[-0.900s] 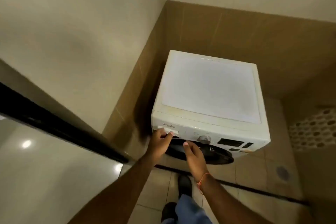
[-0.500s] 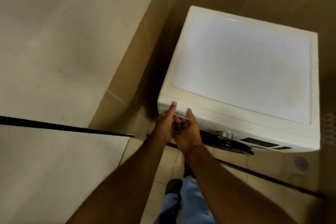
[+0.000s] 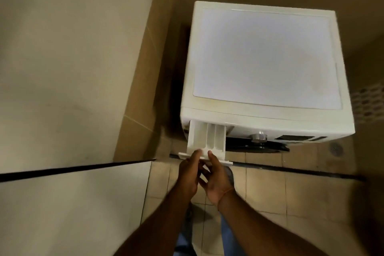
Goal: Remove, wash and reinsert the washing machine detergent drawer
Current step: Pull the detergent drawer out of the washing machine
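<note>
a: white plastic, the detergent drawer (image 3: 206, 137) stands far out of the washing machine (image 3: 268, 72), at its upper left corner, and its compartments are open to the head view.

b: and the hands, how are they?

a: both are together at the front panel of the drawer. the left hand (image 3: 188, 174) holds the panel from the left with curled fingers, the right hand (image 3: 218, 181) holds it just beside, thumb on top. i think two hands are used so the drawer comes out straight and does not drop when it leaves the slot.

b: is it free already?

a: no, the back part is still inside the machine. probably a catch must be released for the last bit.

b: what is different from half a second ago?

a: then the drawer was closed, flush with the front, and the hands were pressed against it. now it is pulled out toward the person. the silver knob (image 3: 258, 137) and the tiled floor (image 3: 291, 189) look unchanged.
</note>
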